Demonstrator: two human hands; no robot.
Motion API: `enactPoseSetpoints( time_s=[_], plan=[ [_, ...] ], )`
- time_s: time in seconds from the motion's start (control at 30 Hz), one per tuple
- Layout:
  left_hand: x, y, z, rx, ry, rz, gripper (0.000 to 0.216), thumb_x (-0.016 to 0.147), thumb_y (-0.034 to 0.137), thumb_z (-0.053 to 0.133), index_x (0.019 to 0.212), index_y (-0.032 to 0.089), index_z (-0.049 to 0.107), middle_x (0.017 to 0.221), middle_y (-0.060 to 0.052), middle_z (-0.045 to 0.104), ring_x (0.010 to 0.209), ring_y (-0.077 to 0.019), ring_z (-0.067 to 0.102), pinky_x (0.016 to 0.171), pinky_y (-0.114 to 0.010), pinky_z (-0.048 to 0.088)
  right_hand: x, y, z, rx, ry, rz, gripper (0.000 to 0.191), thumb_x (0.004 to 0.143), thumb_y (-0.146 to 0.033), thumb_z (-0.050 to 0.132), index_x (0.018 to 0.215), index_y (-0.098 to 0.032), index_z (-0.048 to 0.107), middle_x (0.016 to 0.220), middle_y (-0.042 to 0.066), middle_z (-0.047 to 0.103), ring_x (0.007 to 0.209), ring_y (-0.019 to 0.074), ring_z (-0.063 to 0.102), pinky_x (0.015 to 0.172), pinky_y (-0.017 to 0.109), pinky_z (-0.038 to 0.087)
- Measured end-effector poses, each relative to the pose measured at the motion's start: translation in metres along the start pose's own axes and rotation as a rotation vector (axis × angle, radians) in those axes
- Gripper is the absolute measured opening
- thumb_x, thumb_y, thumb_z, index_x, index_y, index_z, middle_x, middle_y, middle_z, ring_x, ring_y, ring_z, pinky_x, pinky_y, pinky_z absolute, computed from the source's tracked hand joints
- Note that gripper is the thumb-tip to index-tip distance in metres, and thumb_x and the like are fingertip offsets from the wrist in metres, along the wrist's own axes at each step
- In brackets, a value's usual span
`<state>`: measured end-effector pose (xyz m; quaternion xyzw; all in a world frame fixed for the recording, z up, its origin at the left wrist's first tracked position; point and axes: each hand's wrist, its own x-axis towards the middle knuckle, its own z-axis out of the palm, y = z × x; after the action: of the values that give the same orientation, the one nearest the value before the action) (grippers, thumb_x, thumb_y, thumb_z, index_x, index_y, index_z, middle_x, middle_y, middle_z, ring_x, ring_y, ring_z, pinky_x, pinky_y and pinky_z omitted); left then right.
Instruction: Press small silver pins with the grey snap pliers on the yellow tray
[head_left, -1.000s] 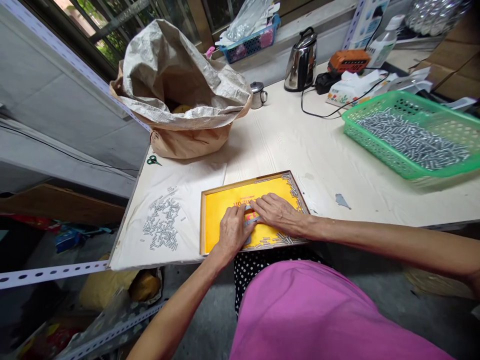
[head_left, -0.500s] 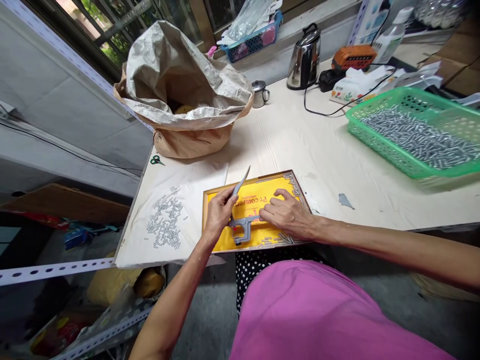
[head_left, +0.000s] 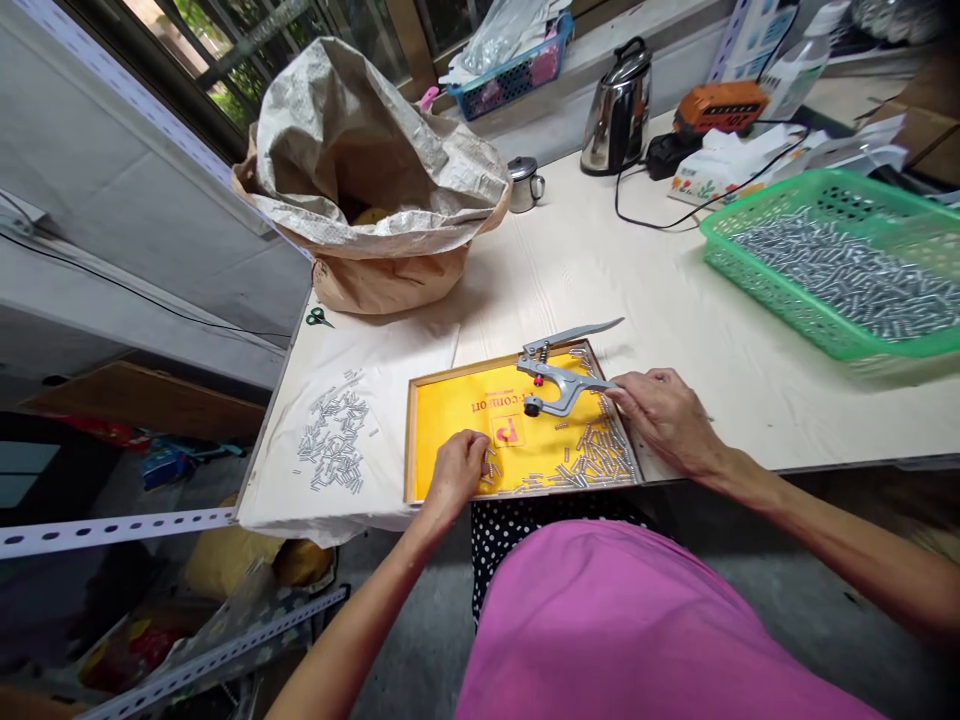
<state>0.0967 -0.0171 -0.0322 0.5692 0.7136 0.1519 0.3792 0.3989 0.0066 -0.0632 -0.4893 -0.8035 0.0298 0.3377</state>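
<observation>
I take the yellow-floored tray [head_left: 450, 410] at the near edge of the tabletop [head_left: 675, 300] as my dial. The metal pliers [head_left: 564, 378] lie at about 1 o'clock on it. Their upper lever juts out over the far rim and their head points toward the tray's middle. My right hand [head_left: 664, 415] is at 3 o'clock, fingers bent, with the tips closed on the end of the lower handle. My left hand [head_left: 459, 472] is at 6 o'clock, with its fingers curled and bunched over a few of the small pins [head_left: 596, 458] scattered along the near rim. I cannot tell whether one is actually pinched. To my mind the care here lies in the left fingertips: isolate a single pin and roll it up between thumb and forefinger rather than raking several. The right hand should hold the pliers low and steady on the tray floor so the open lever does not snag the rim. A loose heap of pins [head_left: 334, 445] lies on the white cloth [head_left: 390, 350] at 9 o'clock, well apart from the tray, and a green basket [head_left: 724, 262] of more sits far off at 2 o'clock.
</observation>
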Motion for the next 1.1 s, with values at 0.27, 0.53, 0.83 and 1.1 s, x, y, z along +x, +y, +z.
enactPoseSetpoints(
  time_s=[0.27,0.53,0.83,1.1],
  plan=[
    [0.007,0.061,0.047,-0.094,-0.186,0.091,0.026,0.092,0.024,0.045,0.078,0.016,0.066,0.071,-0.004,0.069,0.066,-0.0161,0.066,0.065,-0.026,0.051,-0.013,-0.008,0.006,0.112,0.03,0.126,0.038,0.105,-0.041,0.032,0.085,-0.022,0.058,0.074,0.003,0.062,0.067,0.0182,0.055,0.066,0.031,0.04],
    [-0.011,0.031,-0.001,0.475,-0.019,0.168,0.025,0.095,0.029,0.046,0.078,0.019,0.062,0.08,-0.007,0.07,0.075,-0.0206,0.066,0.067,-0.028,0.044,-0.019,-0.009,0.005,0.303,0.035,0.287,0.04,0.104,-0.048,0.031,0.077,-0.024,0.047,0.065,-0.002,0.051,0.058,0.0143,0.05,0.055,0.028,0.038],
    [-0.023,0.026,0.013,0.512,-0.067,0.191,0.017,0.095,0.026,0.046,0.104,0.018,0.058,0.106,-0.012,0.069,0.094,-0.0231,0.067,0.079,-0.033,0.049,-0.022,-0.02,0.011,0.43,0.063,0.357,0.036,0.103,-0.046,0.034,0.079,-0.024,0.048,0.067,-0.002,0.052,0.057,0.0145,0.051,0.053,0.028,0.038],
    [-0.019,0.004,-0.01,0.343,-0.148,0.051,0.017,0.093,0.03,0.046,0.083,0.02,0.055,0.08,-0.005,0.069,0.076,-0.0191,0.065,0.069,-0.029,0.047,-0.023,-0.017,0.012,0.39,0.013,0.35,0.038,0.105,-0.046,0.029,0.082,-0.023,0.049,0.069,0.0,0.053,0.06,0.0142,0.052,0.055,0.028,0.04]
  ],
)
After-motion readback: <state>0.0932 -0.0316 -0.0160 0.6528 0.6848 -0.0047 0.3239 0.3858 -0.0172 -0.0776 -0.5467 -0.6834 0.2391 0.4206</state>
